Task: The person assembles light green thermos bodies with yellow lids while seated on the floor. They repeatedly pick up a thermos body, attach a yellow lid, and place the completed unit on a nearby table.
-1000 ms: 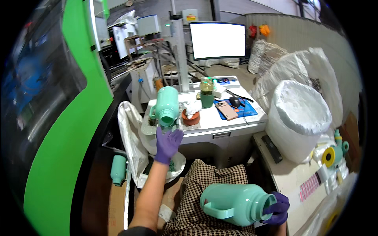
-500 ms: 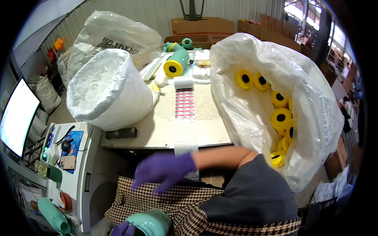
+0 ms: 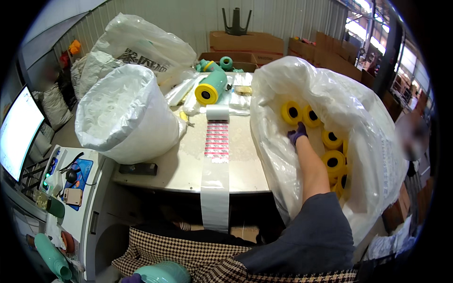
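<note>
Currently | yellow part [image 3: 285, 113]: round, dark-centred | flask [image 3: 163, 272]: mint-green, glossy | right grip [image 3: 297, 134], left grip [image 3: 132, 278]: hold, cannot tell

Thin purple gloves [image 3: 299, 137] cover the right grip [image 3: 297, 133] and left grip [image 3: 131, 278]. Round, black-centred bright-yellow plastic pieces [image 3: 334, 162] show in the whitish translucent plastic sack [image 3: 272, 141] along the cream worktop [image 3: 181, 167]'s right edge. The rounded plastic jug [image 3: 165, 272] is mint green, the lap cloth [image 3: 188, 249] black-and-tan houndstooth, the long label strip [image 3: 216, 141] banded pink-and-white.
</note>
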Available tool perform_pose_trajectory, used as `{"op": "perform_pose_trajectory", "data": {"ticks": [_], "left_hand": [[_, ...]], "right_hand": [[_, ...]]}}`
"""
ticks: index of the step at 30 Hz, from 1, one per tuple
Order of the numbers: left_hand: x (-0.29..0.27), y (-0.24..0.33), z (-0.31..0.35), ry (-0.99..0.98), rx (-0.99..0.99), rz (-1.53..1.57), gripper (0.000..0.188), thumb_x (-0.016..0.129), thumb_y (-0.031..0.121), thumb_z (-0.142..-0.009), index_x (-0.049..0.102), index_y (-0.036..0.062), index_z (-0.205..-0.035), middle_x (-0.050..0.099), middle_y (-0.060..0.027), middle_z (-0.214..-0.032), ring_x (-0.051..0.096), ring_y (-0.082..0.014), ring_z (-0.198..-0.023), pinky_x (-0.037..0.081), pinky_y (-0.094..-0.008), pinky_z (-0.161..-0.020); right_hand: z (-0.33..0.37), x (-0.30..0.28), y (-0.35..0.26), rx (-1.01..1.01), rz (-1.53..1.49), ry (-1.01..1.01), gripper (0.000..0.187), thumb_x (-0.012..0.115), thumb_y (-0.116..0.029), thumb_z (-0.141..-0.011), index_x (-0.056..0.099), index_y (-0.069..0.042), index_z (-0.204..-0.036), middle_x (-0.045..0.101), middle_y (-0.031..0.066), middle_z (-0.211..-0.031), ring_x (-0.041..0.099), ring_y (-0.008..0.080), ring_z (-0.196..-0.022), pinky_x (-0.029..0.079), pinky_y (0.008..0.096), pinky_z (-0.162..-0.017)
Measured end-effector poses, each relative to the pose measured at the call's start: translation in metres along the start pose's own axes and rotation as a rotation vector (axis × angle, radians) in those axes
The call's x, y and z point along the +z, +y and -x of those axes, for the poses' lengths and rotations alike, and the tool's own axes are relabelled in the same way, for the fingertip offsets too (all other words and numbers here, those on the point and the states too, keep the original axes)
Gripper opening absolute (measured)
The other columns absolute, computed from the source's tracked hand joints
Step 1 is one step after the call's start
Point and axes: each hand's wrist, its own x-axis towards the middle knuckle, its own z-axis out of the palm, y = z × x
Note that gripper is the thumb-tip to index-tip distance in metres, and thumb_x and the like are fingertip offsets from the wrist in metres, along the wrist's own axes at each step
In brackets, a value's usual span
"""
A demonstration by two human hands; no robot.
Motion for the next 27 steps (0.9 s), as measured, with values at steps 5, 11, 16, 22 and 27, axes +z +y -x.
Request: {"op": "perform_pose_trajectory", "data": {"ticks": [5, 11, 16, 22, 27], "left_hand": [[-0.001, -0.016, -0.006, 0.063, -0.131, -0.163, 0.067, 0.066, 0.053, -0.091, 0.056, 0.0013, -0.133, 0.062, -0.0238, -0.124, 0.059, -0.0437, -0.112, 0.047, -0.0515, -0.095], [0.091, -0.184, 0.031, 0.173, -0.621, 0.868, 0.043, 0.052, 0.032, -0.105, 0.052, -0.0009, -0.133, 0.059, -0.0226, -0.119, 0.056, -0.0352, -0.118, 0.043, -0.0439, -0.098], [0.120, -0.123, 0.101, 0.546, -0.587, 0.673, 0.052, 0.056, 0.026, -0.102, 0.046, -0.0038, -0.143, 0.050, -0.0224, -0.138, 0.048, -0.0329, -0.131, 0.036, -0.0461, -0.110], [0.206, -0.159, 0.131, 0.843, -0.600, 1.305, 0.069, 0.054, 0.039, -0.102, 0.033, 0.0049, -0.158, 0.034, -0.0164, -0.163, 0.032, -0.0353, -0.149, 0.025, -0.0502, -0.123], [0.215, -0.156, 0.132, 1.054, -0.568, 1.346, 0.071, 0.057, 0.036, -0.101, 0.028, 0.0062, -0.158, 0.039, -0.0149, -0.160, 0.037, -0.0330, -0.146, 0.031, -0.0488, -0.120]], "right_hand": [[-0.008, 0.012, 0.008, 0.122, -0.130, -0.089, 0.055, 0.078, -0.046, -0.081, 0.051, -0.019, -0.122, 0.055, 0.0089, -0.112, 0.054, 0.0248, -0.095, 0.047, 0.0408, -0.083], [-0.018, 0.019, -0.078, 0.119, 0.065, -0.164, 0.033, 0.078, -0.044, -0.079, 0.060, -0.020, -0.093, 0.059, -0.0001, -0.081, 0.057, 0.0194, -0.072, 0.044, 0.0386, -0.077], [0.017, 0.054, -0.006, 0.145, 0.360, -0.215, 0.055, 0.083, -0.052, -0.072, 0.054, -0.018, -0.104, 0.054, 0.0037, -0.094, 0.054, 0.0211, -0.085, 0.043, 0.0357, -0.080], [-0.030, 0.033, -0.064, 0.094, 0.262, -0.174, 0.064, 0.077, -0.060, -0.075, 0.054, -0.018, -0.118, 0.051, 0.0030, -0.103, 0.050, 0.0220, -0.094, 0.042, 0.0378, -0.081], [-0.001, 0.046, -0.044, -0.053, 0.250, -0.251, 0.057, 0.073, -0.052, -0.084, 0.053, -0.022, -0.127, 0.053, 0.0060, -0.118, 0.051, 0.0236, -0.102, 0.044, 0.0388, -0.084]]}}
